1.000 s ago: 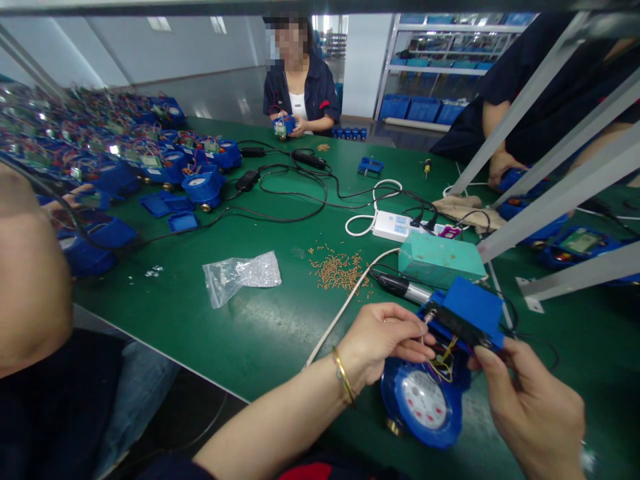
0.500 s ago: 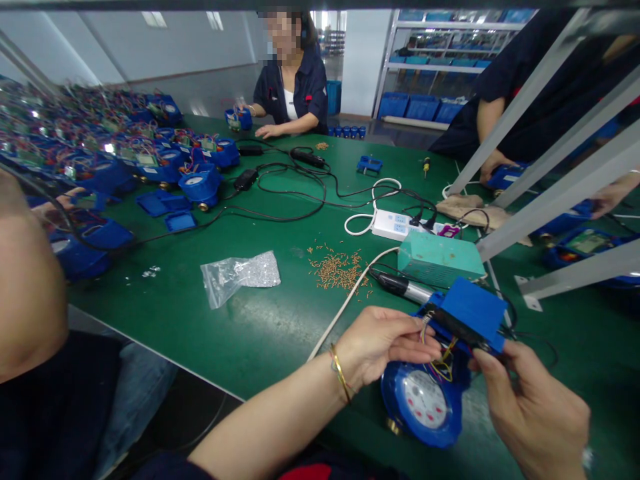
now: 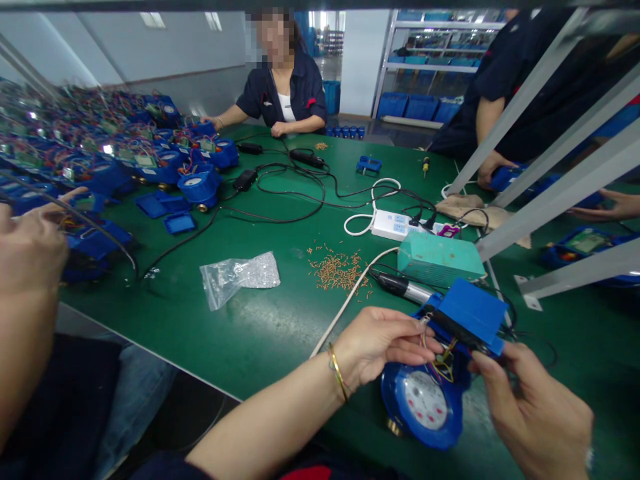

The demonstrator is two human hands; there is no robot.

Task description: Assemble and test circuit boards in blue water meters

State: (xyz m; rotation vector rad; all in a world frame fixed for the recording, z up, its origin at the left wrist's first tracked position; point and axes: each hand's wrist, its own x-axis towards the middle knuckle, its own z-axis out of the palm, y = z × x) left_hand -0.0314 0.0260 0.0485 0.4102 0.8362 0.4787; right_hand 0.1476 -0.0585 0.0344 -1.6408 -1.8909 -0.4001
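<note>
A blue water meter (image 3: 425, 403) with a white dial lies at the near edge of the green table (image 3: 260, 333). Its blue lid (image 3: 473, 313) is hinged up, with yellow and red wires (image 3: 443, 363) showing under it. My left hand (image 3: 383, 343), with a gold bangle on the wrist, pinches at the wires by the lid's left end. My right hand (image 3: 537, 410) grips the lid's lower right edge with thumb and fingers. A black and silver electric screwdriver (image 3: 403, 287) lies just beyond the meter.
A teal box (image 3: 440, 259), a white power strip (image 3: 395, 225), scattered brass screws (image 3: 340, 270) and a clear bag (image 3: 240, 275) lie mid-table. Several blue meters (image 3: 200, 183) crowd the far left. A person's hand (image 3: 33, 243) works at left; others sit opposite and at right. Slanted metal struts (image 3: 560, 193) cross the right.
The person at left lowered the arm, and that hand now shows over a meter. The person opposite set a meter among the others at far left. My hands barely moved.
</note>
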